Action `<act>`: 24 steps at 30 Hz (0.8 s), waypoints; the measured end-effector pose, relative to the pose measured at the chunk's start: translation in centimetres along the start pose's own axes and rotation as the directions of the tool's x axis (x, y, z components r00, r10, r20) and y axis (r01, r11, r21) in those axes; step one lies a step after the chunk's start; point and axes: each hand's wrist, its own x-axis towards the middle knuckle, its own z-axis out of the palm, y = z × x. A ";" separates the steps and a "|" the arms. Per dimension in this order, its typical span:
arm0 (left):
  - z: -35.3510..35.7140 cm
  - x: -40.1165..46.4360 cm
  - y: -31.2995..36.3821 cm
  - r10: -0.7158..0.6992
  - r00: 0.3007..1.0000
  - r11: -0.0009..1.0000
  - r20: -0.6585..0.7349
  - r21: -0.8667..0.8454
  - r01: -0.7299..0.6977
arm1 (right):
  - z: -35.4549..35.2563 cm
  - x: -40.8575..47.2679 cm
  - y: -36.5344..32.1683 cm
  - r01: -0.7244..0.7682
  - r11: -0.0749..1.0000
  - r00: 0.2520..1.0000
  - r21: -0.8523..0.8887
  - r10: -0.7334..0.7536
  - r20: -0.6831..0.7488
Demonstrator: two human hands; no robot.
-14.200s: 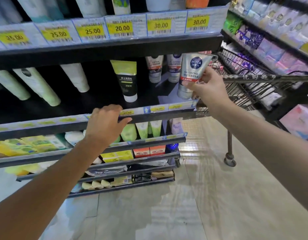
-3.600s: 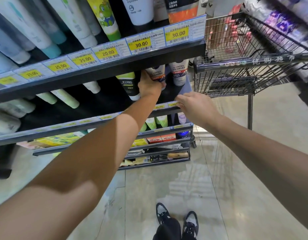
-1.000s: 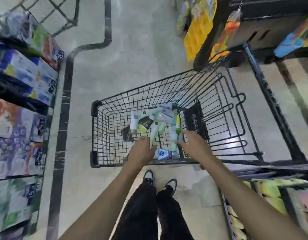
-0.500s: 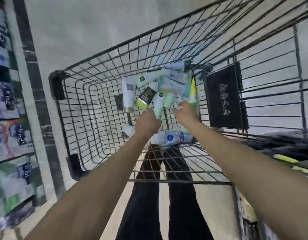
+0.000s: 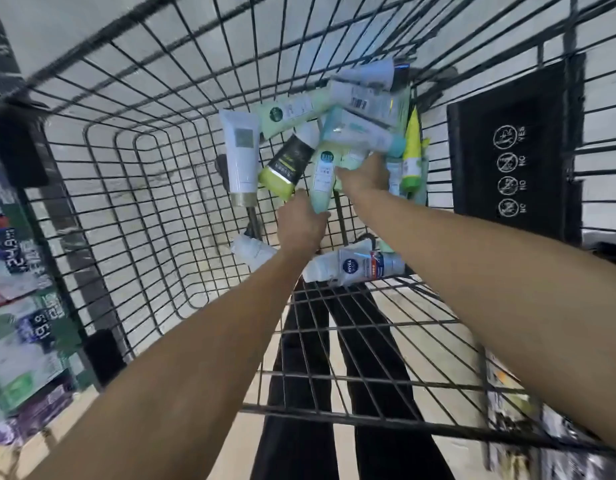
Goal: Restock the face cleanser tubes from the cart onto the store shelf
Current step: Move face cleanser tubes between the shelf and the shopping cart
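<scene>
Now both my hands reach into the cart (image 5: 133, 188): my left hand (image 5: 301, 226) grips the pale green tube (image 5: 323, 181) at its lower end, my right hand (image 5: 363, 176) closes on neighbouring tubes (image 5: 362, 133) heaped by the far wall.

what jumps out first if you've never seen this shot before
Two bare arms reach down into a black wire cart, the left hand and right hand both at a jumbled pile of tubes on its floor. A Nivea tube lies apart, nearest the person.
</scene>
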 end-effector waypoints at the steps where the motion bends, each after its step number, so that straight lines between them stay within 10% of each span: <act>1: 0.1 0.2 -0.1 -0.001 1.000 1.000 -0.009 -0.003 0.001 | 0.2 0.1 0.2 -0.009 1.000 1.000 0.024 0.009 -0.012; 6: -0.6 -0.4 0.1 -0.024 1.000 0.997 -0.014 -0.076 0.022 | -0.7 -0.7 0.9 -0.040 0.995 0.999 0.093 0.039 0.019; 15: -6.7 -7.1 -0.2 -0.119 0.908 0.848 0.402 -0.435 0.303 | -7.7 -9.2 2.8 -0.282 0.898 0.932 0.337 0.173 0.319; 24: -17.4 -20.3 6.1 0.192 0.899 0.850 0.393 -0.525 0.048 | -21.2 -24.3 3.6 -0.135 0.624 0.973 0.770 -0.063 0.222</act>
